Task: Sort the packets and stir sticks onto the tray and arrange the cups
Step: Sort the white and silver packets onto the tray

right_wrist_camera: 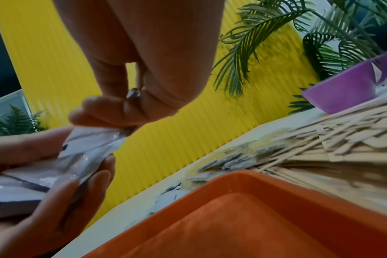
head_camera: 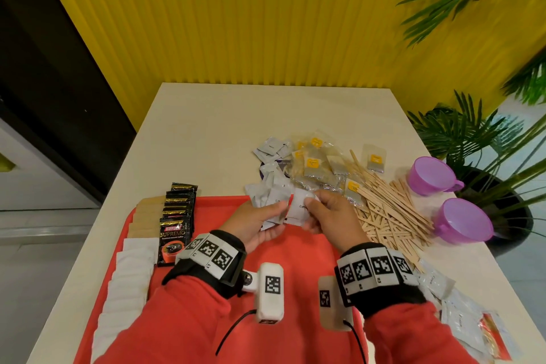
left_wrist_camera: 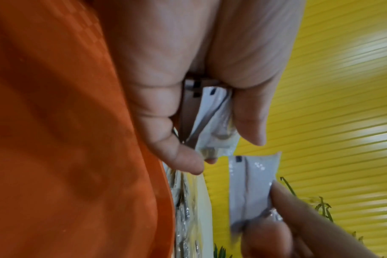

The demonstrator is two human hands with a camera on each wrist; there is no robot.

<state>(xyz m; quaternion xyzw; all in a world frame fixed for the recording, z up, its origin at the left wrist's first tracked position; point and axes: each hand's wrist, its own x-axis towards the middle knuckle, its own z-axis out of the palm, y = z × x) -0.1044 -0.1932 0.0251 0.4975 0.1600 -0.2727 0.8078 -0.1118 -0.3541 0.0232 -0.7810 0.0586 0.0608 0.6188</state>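
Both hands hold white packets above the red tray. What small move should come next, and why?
Probably the right hand should pass its white packet onto the stack in the left hand. The two packets look alike and sit edge to edge above the red tray, where black sachets already lie in a row.

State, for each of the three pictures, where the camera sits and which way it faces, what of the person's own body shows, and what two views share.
Head: worn on the head, looking forward and down at the table, red tray and both hands, wristbands and red sleeves.
Left wrist: looks along the left hand gripping silver packets; right-hand fingers enter below.
Right wrist: looks along the right hand toward stir sticks and a purple cup.
Shared: both wrist views show the tray, yellow wall and both hands.
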